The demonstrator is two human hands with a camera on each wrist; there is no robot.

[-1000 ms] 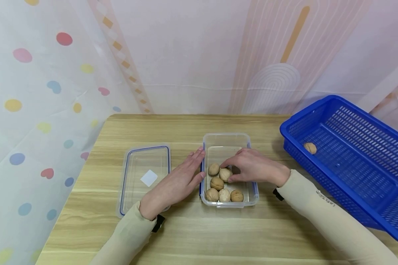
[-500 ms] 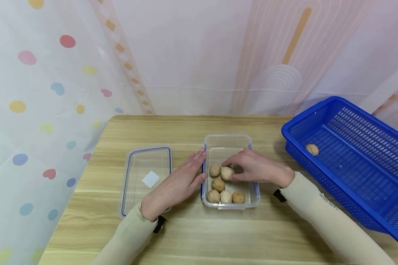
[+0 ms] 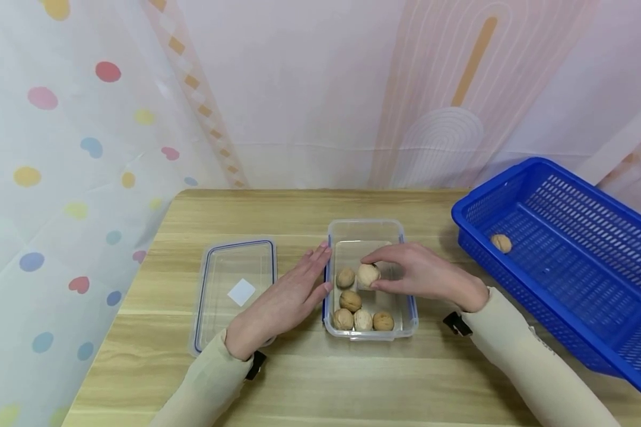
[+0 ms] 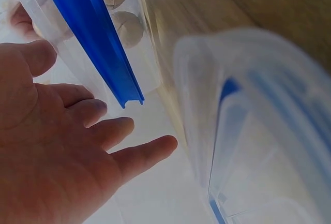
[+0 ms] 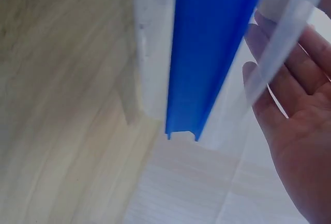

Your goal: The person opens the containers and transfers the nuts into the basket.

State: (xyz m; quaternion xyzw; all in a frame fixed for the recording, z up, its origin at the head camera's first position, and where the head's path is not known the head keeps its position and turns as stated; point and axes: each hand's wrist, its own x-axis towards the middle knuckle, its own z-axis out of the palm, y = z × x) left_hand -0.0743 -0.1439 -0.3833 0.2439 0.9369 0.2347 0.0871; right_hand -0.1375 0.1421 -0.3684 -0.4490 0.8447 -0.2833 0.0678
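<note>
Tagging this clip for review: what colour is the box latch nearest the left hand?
Solid blue; the latch shows best in the left wrist view.

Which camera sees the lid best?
The head view: it shows most of the lid, partly behind the left hand. The left wrist view shows only a blurry, close-up part; the right wrist view shows none.

Pale backdrop (image 3: 310,89) with coloured dots (image 3: 108,72) and hearts (image 3: 79,284); wood-grain table (image 3: 331,385) before it
</note>
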